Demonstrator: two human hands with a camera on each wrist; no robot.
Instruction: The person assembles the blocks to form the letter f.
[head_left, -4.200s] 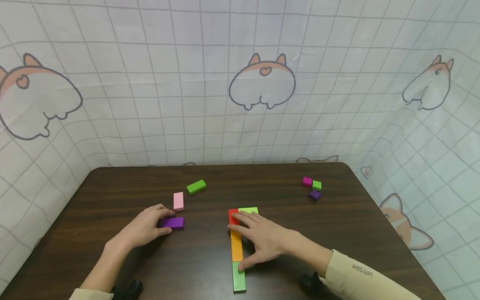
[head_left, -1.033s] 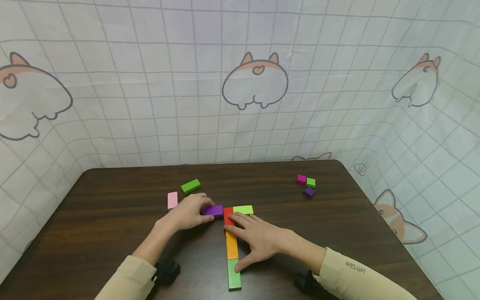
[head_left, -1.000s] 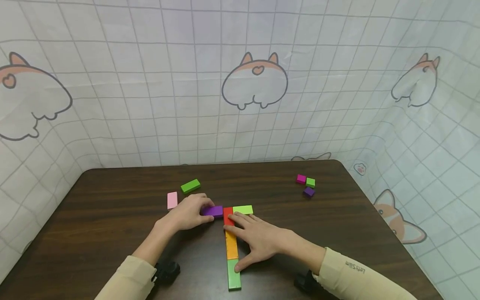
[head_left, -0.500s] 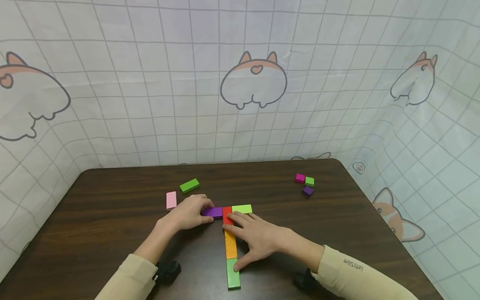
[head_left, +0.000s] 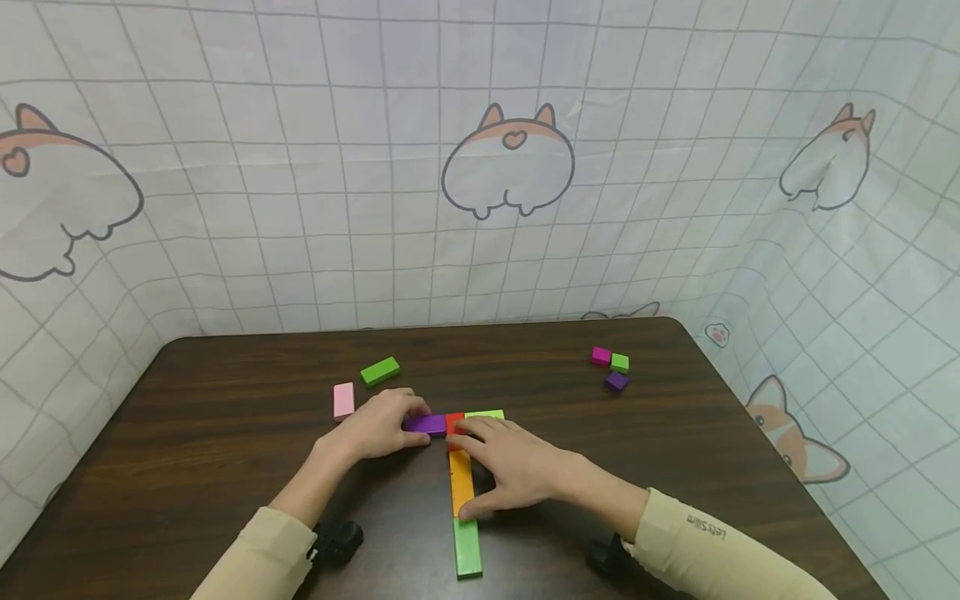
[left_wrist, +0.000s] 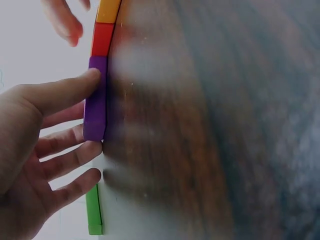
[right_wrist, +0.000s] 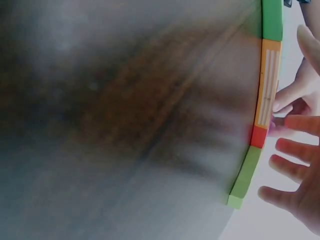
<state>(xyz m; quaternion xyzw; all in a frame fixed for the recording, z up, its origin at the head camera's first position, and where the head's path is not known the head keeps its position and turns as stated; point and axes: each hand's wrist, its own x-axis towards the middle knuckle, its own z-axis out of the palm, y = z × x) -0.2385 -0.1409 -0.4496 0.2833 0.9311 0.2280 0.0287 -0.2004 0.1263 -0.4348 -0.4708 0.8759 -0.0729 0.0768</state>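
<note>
My left hand pinches a purple block between thumb and fingers, its end up against the red block. From the red one, an orange block and a green block run toward me in a line. A lime-green block extends right from the red one, forming a T-like shape. My right hand is over the red and orange blocks with its fingers spread, covering part of the red and lime-green ones. In the right wrist view those fingers are off the blocks.
A pink block and another green block lie at the back left of the dark wooden table. Small magenta, green and purple cubes sit at the back right. A patterned cloth hangs behind.
My left hand has slid the purple block rightward from near the pink block to the red one. Just now my right hand has lifted, its thumb shifting from the green block toward the orange.
</note>
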